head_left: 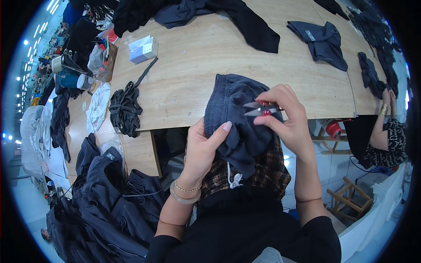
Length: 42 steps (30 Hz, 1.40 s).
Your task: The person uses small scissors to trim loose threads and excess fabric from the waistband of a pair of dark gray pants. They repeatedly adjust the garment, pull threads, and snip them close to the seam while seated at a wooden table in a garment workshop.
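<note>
A long wooden table carries scattered dark clothes, with a heap of dark garments piled at its near left end. At the table's near edge, over the lap, the left hand grips a bunched navy garment, thumb pressed into the cloth. The right hand pinches small thread snips, blades slightly parted against the fabric. A white drawstring dangles below.

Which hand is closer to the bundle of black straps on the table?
Left. The left hand grips the dark garment, just right of the bundle of black straps. The right hand, holding snips, is farther right.
</note>
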Each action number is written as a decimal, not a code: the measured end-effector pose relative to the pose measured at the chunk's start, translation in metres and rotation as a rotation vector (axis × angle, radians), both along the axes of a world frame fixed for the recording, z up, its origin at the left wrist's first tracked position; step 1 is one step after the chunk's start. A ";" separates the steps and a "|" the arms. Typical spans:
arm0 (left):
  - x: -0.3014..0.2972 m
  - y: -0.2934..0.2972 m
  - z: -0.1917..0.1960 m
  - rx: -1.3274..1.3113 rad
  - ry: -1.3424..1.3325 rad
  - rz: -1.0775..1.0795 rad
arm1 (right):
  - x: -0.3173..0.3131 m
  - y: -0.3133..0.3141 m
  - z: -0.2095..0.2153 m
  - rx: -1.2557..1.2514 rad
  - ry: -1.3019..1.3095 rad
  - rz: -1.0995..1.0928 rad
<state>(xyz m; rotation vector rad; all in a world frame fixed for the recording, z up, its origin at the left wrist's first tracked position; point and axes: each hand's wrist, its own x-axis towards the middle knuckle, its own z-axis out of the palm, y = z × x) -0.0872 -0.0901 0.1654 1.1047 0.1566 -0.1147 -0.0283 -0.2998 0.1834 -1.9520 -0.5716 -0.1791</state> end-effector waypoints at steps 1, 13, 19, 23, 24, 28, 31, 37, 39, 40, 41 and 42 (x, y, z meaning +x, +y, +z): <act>0.000 -0.003 0.000 0.018 -0.008 0.004 | -0.004 0.000 0.000 -0.021 -0.040 -0.021; -0.005 -0.007 0.000 0.165 -0.060 0.027 | -0.014 0.007 0.001 -0.060 -0.030 -0.043; -0.005 -0.010 0.003 0.174 -0.074 0.002 | -0.015 0.007 0.002 -0.118 -0.114 -0.066; -0.006 -0.010 0.003 0.170 -0.059 0.006 | -0.015 0.001 0.004 -0.123 -0.113 -0.106; -0.006 -0.010 0.003 0.167 -0.063 0.007 | -0.016 0.002 0.005 -0.121 -0.120 -0.093; -0.006 -0.010 0.003 0.163 -0.062 -0.004 | -0.015 0.005 0.007 -0.126 -0.167 -0.058; -0.005 -0.010 0.003 0.180 -0.058 -0.002 | -0.014 0.001 0.005 -0.144 -0.170 -0.071; -0.006 -0.009 0.001 0.175 -0.058 -0.011 | -0.014 0.005 0.006 -0.147 -0.186 -0.065; -0.005 -0.009 0.002 0.172 -0.054 -0.012 | -0.013 0.003 0.005 -0.149 -0.172 -0.064; -0.005 -0.008 0.002 0.171 -0.052 -0.012 | -0.013 0.002 0.004 -0.142 -0.158 -0.060; -0.005 -0.008 0.002 0.165 -0.052 -0.013 | -0.013 0.002 0.004 -0.136 -0.143 -0.056; -0.006 -0.008 0.001 0.158 -0.052 -0.016 | -0.013 0.004 0.003 -0.122 -0.137 -0.053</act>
